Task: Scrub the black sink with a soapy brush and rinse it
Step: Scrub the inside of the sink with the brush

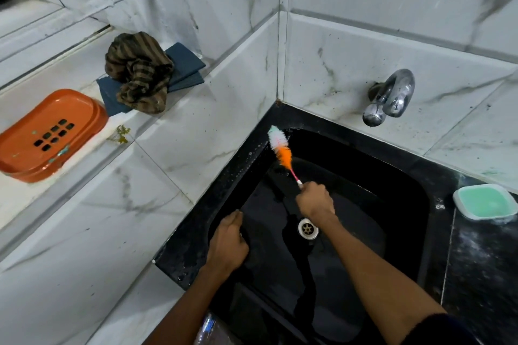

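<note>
Gripping the thin pink handle of a long bottle brush with white and orange bristles [280,150], the right hand [315,200] is closing its fingers tightly around the stem and angling the bristle tip toward eleven o'clock, probably so the soapy end is reaching the far corner of the black rectangular sink [398,204]. At seven o'clock, the left hand [228,245] is resting with loosely curled fingers on the sink's near-left rim, holding nothing, apparently bracing the body, while the chrome wall tap [391,96] at one o'clock is showing no running water.
</note>
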{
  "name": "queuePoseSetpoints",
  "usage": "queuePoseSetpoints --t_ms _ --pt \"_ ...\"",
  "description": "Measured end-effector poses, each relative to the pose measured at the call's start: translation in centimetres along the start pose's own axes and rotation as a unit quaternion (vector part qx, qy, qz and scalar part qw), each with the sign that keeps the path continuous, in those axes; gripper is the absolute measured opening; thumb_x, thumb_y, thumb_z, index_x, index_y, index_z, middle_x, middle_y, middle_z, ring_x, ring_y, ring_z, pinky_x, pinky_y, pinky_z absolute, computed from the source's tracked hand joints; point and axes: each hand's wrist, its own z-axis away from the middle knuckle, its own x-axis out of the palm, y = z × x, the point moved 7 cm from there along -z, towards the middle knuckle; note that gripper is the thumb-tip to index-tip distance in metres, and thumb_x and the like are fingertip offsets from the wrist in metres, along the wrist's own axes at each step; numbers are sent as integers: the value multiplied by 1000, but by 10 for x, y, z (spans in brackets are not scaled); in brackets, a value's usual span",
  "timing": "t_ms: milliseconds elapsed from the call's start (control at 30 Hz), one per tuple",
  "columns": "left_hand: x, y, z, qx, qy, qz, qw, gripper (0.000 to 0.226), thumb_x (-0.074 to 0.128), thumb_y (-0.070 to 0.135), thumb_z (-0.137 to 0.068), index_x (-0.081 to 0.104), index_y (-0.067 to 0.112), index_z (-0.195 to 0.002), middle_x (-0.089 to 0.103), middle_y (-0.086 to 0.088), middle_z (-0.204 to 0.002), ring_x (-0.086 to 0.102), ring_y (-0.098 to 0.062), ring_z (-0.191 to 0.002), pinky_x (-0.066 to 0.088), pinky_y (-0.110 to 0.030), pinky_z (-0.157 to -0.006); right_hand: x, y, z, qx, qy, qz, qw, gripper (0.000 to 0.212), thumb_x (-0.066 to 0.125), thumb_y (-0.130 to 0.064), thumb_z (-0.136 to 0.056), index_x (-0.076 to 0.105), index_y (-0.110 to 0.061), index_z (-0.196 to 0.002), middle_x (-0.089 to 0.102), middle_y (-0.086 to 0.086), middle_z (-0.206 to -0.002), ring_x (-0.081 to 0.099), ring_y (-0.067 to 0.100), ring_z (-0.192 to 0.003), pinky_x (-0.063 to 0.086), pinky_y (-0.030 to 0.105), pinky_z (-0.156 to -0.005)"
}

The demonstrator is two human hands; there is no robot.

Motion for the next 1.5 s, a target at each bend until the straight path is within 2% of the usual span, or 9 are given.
queuePoseSetpoints --t_ms 133,400,500,700,867,1000,1133,1367,1500 --pt "-10 0 -24 16 -22 -37 999 70 49 5 -87 30 10 -154 22 -3 -163 21 -18 -150 17 -24 -118 -17 11 -2 57 43 -53 996 29 49 -23 -82 67 -13 -103 65 13 -96 63 35 -90 48 34 -74" --pt "-18 12 -48 49 -22 -49 997 73 50 1 -84 30 5 -153 23 -8 -163 20 -21 -150 13 -24 -120 -2 -22 5 -37 10 47 998 34 48 -23 -80 67 -14 -107 66 14 -99 63 36 -92 49 37 -76" --pt "-19 13 -51 51 -37 -61 996 72 49 5 -85 27 4 -154 22 -10 -163 18 -21 -151 13 -26 -122 -34 -6 -12 52 63 -9 997 36 51 -25 -80 68 -13 -110 66 15 -101 64 37 -94 49 37 -78" --pt "-23 19 -56 42 -45 -64 996 74 48 5 -79 32 0 -151 31 -14 -158 26 -26 -146 24 -29 -119 -20 -32 -3 -30 22 60 997 31 52 -28 -85 68 -15 -107 66 14 -100 64 36 -91 49 37 -74" --pt "-28 19 -64 54 -49 -98 992 75 48 4 -74 37 -1 -148 39 -12 -154 34 -26 -138 36 -30 -111 -43 -6 -13 87 78 -10 993 36 52 -26 -76 68 -14 -105 66 14 -100 63 36 -92 49 36 -76" --pt "-32 25 -67 58 -43 -119 990 63 48 4 -73 49 1 -136 49 -6 -142 42 -25 -128 48 -35 -93 -12 -23 2 36 48 11 998 37 52 -26 -78 67 -16 -110 66 14 -101 64 35 -94 50 36 -77" --pt "-33 25 -69 57 -52 -134 988 50 45 7 -71 54 2 -120 53 -5 -130 46 -26 -118 50 -37 -83 -17 21 5 165 111 -88 976 33 52 -26 -79 67 -12 -105 66 15 -101 63 36 -94 49 37 -79" --pt "-33 27 -75 70 -53 -143 986 36 47 5 -73 56 4 -108 56 -6 -120 49 -25 -114 49 -37 -82 22 -7 3 127 92 -83 984 36 49 -22 -79 68 -15 -108 67 14 -99 63 35 -92 49 37 -78" --pt "-33 26 -80 72 -60 -147 985 38 47 5 -74 56 4 -111 55 -5 -123 48 -24 -116 48 -35 -78 19 28 12 240 159 -207 935 38 51 -22 -80 68 -16 -113 66 15 -101 62 35 -93 48 34 -76"
